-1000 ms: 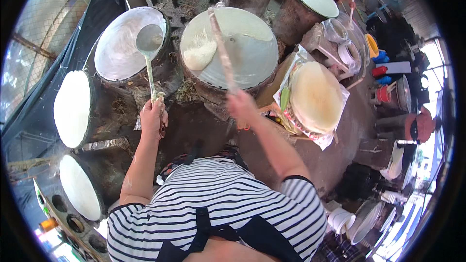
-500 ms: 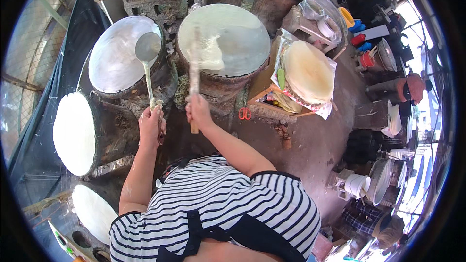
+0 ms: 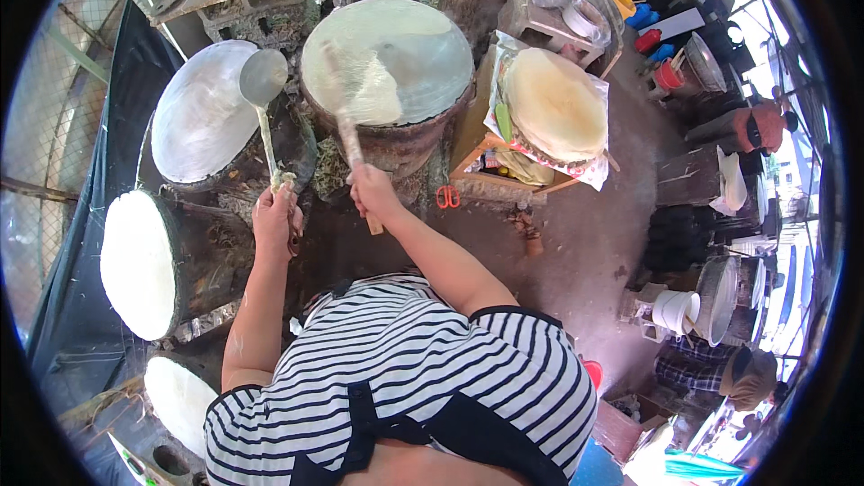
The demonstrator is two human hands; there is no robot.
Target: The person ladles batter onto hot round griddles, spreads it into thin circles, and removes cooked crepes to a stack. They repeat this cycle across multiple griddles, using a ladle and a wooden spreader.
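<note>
My left hand (image 3: 277, 213) is closed round the handle of a ladle (image 3: 264, 78). The ladle's round bowl points away from me, over the right edge of a round, whitish griddle (image 3: 200, 126). In my right hand (image 3: 373, 193) is a flat wooden stick (image 3: 350, 137), its far end smeared by motion. That end lies over the middle griddle (image 3: 441, 81), a large round plate on a drum-shaped stove. Pale wet batter (image 3: 376, 94) covers part of this plate, with a ragged edge on the right side.
Right of the middle griddle, a stack of thin round flatbreads (image 3: 553, 101) sits on a wooden box (image 3: 468, 146). Red-handled scissors (image 3: 447, 196) hang below. More white-topped griddles (image 3: 139, 265) stand at my left. Other people (image 3: 742, 130) are at the far right.
The wooden stick has swung from nearly upright to slanting, its far end to the left. My view has shifted slightly. The ladle stays in my left hand.
</note>
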